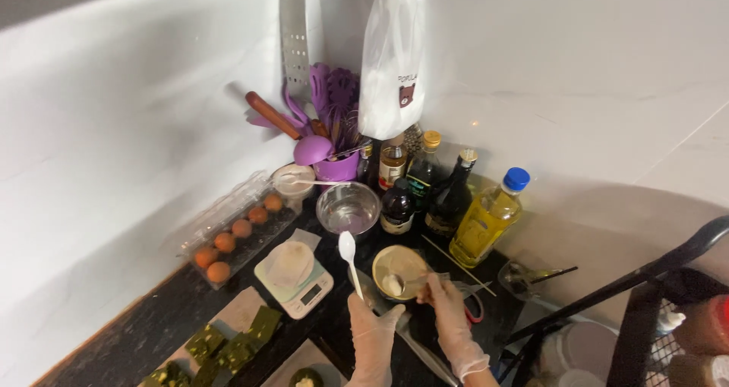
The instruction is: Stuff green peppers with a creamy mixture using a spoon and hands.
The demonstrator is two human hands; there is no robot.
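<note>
My left hand [373, 328], in a clear glove, holds a white plastic spoon [348, 254] upright by its handle, bowl end pointing away. My right hand [449, 311], also gloved, grips a second small spoon at the rim of a round bowl [401, 262] with pale cream inside; a white lump sits on that spoon over the bowl. Both hands are at the bowl's near side on the dark counter [163, 311].
An empty glass bowl [348, 207], a small kitchen scale [295, 277] and an open egg carton [237, 231] lie to the left. Several sauce and oil bottles [486, 216] stand behind. Purple utensils fill a holder [334, 140]. Green cake pieces [228, 349] lie near left. A black rack [645, 311] stands at right.
</note>
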